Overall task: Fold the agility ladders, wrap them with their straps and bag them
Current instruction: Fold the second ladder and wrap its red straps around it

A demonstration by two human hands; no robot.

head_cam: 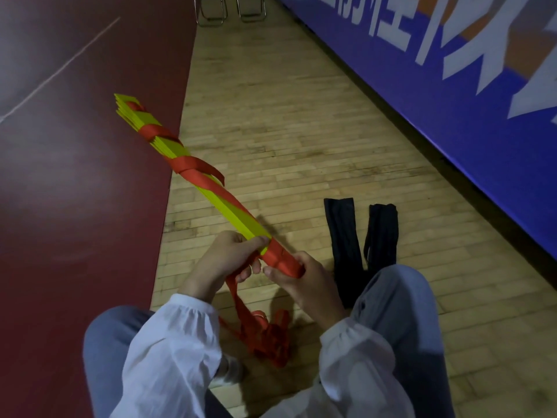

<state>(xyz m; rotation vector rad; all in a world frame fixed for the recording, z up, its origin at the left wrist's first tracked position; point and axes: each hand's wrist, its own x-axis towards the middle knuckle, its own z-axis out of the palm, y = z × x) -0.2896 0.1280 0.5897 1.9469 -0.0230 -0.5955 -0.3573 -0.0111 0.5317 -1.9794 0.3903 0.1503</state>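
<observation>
Right hand [304, 282] curls round the wrapped near end of the yellow ladder bundle [235, 215], above the wood floor [301, 131] by the red mat [75, 206] edge. Left hand [223, 260] pinches the floppy red strap [241, 306]. I think the slats are stiff and light.

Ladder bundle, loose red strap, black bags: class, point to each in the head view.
Ladder bundle [238, 221], head view, bare yellow face.
Strap [271, 339], head view, loose heap on floor.
Bags [343, 236], head view, left bag's middle.
</observation>
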